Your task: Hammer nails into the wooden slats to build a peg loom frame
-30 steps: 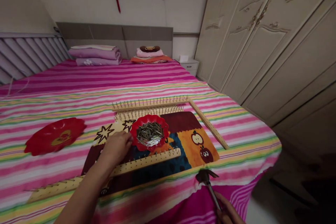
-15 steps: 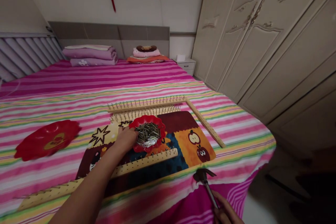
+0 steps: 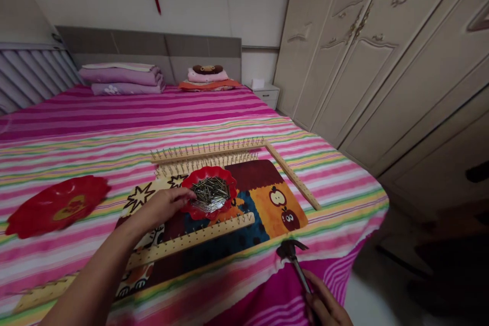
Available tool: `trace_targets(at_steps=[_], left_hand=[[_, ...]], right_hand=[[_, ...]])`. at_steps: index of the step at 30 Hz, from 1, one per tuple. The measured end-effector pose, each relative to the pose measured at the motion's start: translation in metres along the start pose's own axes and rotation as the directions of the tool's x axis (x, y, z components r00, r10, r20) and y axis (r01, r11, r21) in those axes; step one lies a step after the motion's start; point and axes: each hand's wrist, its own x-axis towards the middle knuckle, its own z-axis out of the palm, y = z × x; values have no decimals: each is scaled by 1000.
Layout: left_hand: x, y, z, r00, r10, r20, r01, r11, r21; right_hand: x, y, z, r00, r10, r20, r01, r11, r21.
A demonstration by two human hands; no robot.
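Reaching across now with the left hand (image 3: 168,205), right up to the left edge of the red bowl (image 3: 232,183), fingertips by the rim and close to the heaped nails (image 3: 211,189). Cannot tell from here whether pinching a nail or just touching. Tricky spot, this! Sitting on the patterned mat (image 3: 257,175), over soft bedding, between the far pegged strips and the near wooden strip (image 3: 198,235). Could easily tip with a push down on that scalloped rim, and spill nails over the mat and the striped bedcover (image 3: 344,178). Could prick a fingertip too, with points and heads lying every which way in the pile.

Watch the left forearm, passing over the near strip and its upright nails! Could scratch skin or drag the strip askew by dropping the elbow or pulling back low.

Over on the other side, wrapping the right hand (image 3: 324,304) round the handle of the hammer (image 3: 300,272), head forward, near the mat's corner. Could snag the cloth with the claw on a careless swing, or knock the mat and jolt the bowl. Well away to the left, lying red and wide, the tray (image 3: 42,214), out of reach of such a bump.
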Motion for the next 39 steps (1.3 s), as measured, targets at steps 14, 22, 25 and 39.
trace_targets(at_steps=[14, 22, 25, 39], left_hand=[[-48, 13, 106, 998, 55, -26, -60, 834, -548], [-48, 15, 161, 905, -313, -289, 24, 715, -698], [-47, 17, 171, 878, -347, -329, 32, 728, -685], [-40, 18, 177, 860, -311, -405, 84, 868, -490]], right_hand=[[-8, -10, 3, 995, -78, 58, 84, 990, -110], [-10, -14, 2, 996, -61, 67, 68, 992, -111], [-12, -18, 3, 995, -59, 76, 67, 992, -105], [-14, -21, 3, 997, -49, 59, 56, 991, -121]])
